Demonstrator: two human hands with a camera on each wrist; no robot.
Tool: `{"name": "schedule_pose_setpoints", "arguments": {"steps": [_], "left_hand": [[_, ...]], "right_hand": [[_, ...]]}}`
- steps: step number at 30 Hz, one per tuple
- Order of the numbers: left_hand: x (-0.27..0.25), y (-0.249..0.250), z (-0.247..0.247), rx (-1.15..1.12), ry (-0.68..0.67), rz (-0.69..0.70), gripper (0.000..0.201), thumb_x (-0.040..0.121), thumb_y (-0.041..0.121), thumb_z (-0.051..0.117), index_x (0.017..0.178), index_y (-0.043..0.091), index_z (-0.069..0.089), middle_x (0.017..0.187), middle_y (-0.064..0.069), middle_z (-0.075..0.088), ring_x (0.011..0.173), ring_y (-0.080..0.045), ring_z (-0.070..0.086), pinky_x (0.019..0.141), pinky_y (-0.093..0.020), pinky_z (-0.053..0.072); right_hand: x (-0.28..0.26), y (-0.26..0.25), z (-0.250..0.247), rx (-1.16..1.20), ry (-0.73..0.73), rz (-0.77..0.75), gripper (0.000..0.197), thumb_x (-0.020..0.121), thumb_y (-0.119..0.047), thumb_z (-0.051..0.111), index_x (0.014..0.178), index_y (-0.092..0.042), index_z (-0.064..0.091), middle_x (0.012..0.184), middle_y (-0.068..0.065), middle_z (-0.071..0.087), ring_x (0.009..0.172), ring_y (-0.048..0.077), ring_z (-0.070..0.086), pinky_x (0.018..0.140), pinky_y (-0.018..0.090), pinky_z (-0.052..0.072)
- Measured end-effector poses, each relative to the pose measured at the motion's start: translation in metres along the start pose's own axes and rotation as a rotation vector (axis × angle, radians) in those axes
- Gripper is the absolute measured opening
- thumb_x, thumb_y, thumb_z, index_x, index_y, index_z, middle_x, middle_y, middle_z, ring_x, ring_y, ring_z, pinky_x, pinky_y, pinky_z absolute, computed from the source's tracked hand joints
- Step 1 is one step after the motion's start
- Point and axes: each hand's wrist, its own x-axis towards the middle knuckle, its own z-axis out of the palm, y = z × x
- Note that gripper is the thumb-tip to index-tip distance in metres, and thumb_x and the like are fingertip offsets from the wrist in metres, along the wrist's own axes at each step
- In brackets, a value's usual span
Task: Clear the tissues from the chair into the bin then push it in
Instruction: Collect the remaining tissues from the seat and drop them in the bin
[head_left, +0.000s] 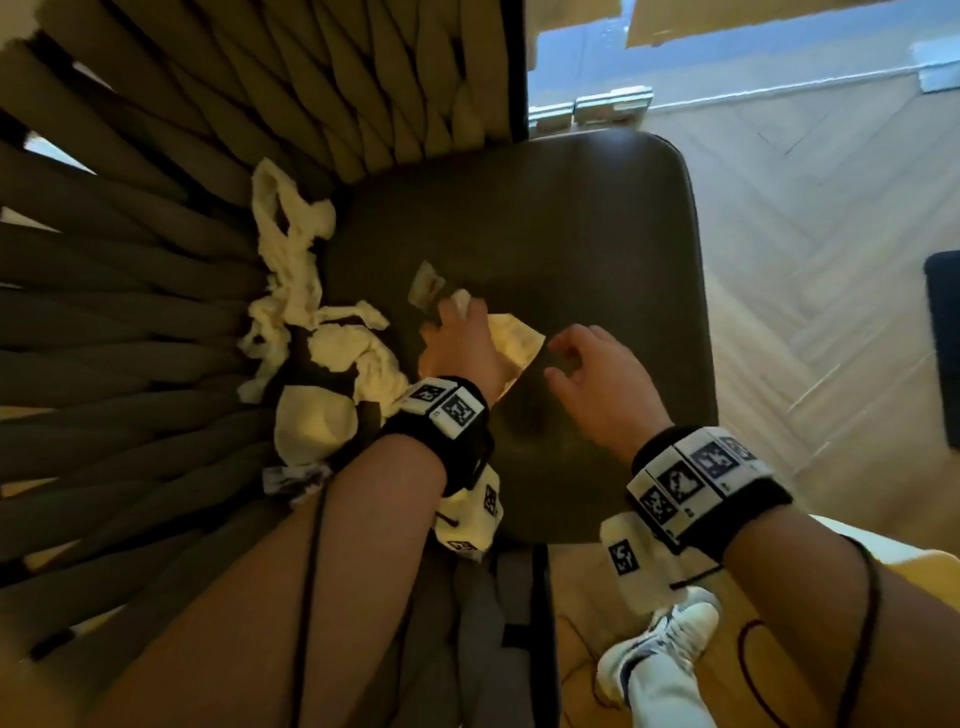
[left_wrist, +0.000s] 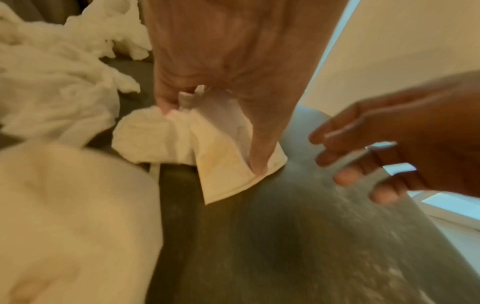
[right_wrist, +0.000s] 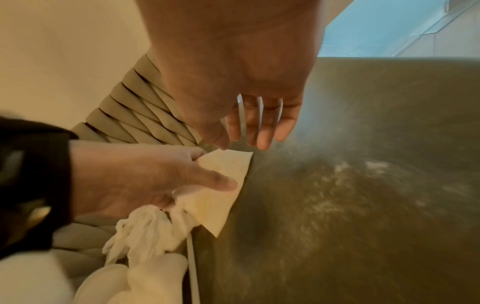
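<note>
A dark padded chair seat with a woven backrest fills the head view. Several crumpled white tissues lie along the seat's left side. My left hand grips a folded tissue and a crumpled one; in the left wrist view its thumb and fingers pinch the folded tissue against the seat. My right hand hovers just right of it, fingers loosely spread, holding nothing. In the right wrist view the right hand hangs above the tissue's corner. No bin is in view.
Light herringbone wood floor lies to the right of the chair. A dark object sits at the right edge. My white shoe stands below the seat's near edge. A pale wall is behind the backrest.
</note>
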Motion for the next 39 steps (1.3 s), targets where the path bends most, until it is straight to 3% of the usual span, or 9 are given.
{"name": "schedule_pose_setpoints", "arguments": {"steps": [5,9,13,17,23,25,30,34,39], "left_hand": [[-0.005,-0.014,0.001,-0.212,0.027,0.221,0.039,0.081,0.023,0.068,0.115,0.015,0.052,0.120,-0.010,0.052,0.109,-0.030,0.055,0.087,-0.039,0.046],[-0.013,-0.034,-0.018,-0.295,0.056,0.307,0.033,0.080,0.021,0.069,0.110,0.015,0.057,0.114,-0.006,0.058,0.105,-0.023,0.057,0.086,-0.034,0.047],[-0.017,-0.076,-0.047,-0.488,0.202,0.105,0.037,0.081,0.020,0.066,0.115,0.011,0.058,0.116,-0.009,0.058,0.102,-0.022,0.056,0.078,-0.026,0.040],[-0.011,-0.129,-0.069,-0.598,0.266,-0.153,0.047,0.078,0.027,0.069,0.119,0.007,0.056,0.121,-0.014,0.055,0.108,-0.030,0.055,0.083,-0.032,0.043],[-0.014,-0.179,-0.077,-0.775,0.358,-0.254,0.036,0.077,0.025,0.074,0.107,0.008,0.061,0.106,-0.005,0.060,0.094,-0.016,0.054,0.078,-0.026,0.040],[-0.010,-0.188,-0.075,-0.791,0.353,-0.285,0.039,0.075,0.030,0.074,0.107,0.011,0.061,0.110,-0.006,0.061,0.100,-0.020,0.057,0.084,-0.032,0.046],[-0.008,-0.197,-0.076,-0.808,0.352,-0.304,0.046,0.076,0.031,0.074,0.115,0.011,0.060,0.114,-0.010,0.061,0.107,-0.026,0.058,0.093,-0.043,0.049],[-0.014,-0.186,-0.082,-0.803,0.329,-0.261,0.043,0.077,0.030,0.074,0.112,0.010,0.058,0.113,-0.008,0.058,0.105,-0.022,0.055,0.090,-0.038,0.048],[-0.027,-0.126,-0.095,-0.789,0.241,-0.080,0.037,0.079,0.028,0.073,0.109,0.014,0.058,0.101,0.003,0.052,0.095,-0.012,0.050,0.078,-0.026,0.038]], "right_hand": [[0.032,-0.037,-0.011,-0.001,0.088,-0.111,0.026,0.089,-0.026,0.057,0.114,-0.023,0.058,0.106,-0.007,0.056,0.090,0.008,0.057,0.083,0.030,0.053],[0.067,-0.097,-0.019,-0.045,0.070,-0.296,0.025,0.089,-0.026,0.055,0.114,-0.023,0.057,0.106,-0.005,0.056,0.092,0.009,0.056,0.084,0.029,0.051],[0.112,-0.174,-0.002,-0.139,-0.053,-0.425,0.036,0.086,-0.019,0.058,0.121,-0.022,0.054,0.118,0.001,0.053,0.105,0.017,0.055,0.088,0.034,0.049],[0.144,-0.228,0.043,-0.465,-0.222,-0.516,0.065,0.083,-0.021,0.061,0.142,-0.022,0.034,0.145,0.010,0.030,0.129,0.038,0.035,0.101,0.051,0.041],[0.183,-0.242,0.106,-0.467,-0.314,-0.360,0.105,0.071,-0.042,0.075,0.149,-0.028,0.007,0.155,0.012,0.010,0.134,0.045,0.026,0.105,0.057,0.035],[0.187,-0.241,0.122,-0.549,-0.313,-0.387,0.098,0.072,-0.044,0.074,0.148,-0.027,0.015,0.155,0.012,0.014,0.131,0.045,0.030,0.104,0.055,0.037],[0.188,-0.226,0.148,-0.604,-0.264,-0.490,0.034,0.092,-0.024,0.050,0.123,-0.013,0.055,0.128,0.013,0.054,0.114,0.034,0.053,0.093,0.043,0.047],[0.166,-0.204,0.116,-0.383,-0.228,-0.456,0.027,0.094,-0.018,0.049,0.114,-0.007,0.061,0.115,0.014,0.062,0.105,0.030,0.061,0.088,0.038,0.050],[0.111,-0.145,0.051,-0.077,0.007,-0.282,0.025,0.091,-0.024,0.057,0.114,-0.013,0.060,0.114,0.005,0.062,0.103,0.019,0.061,0.085,0.027,0.049]]}}
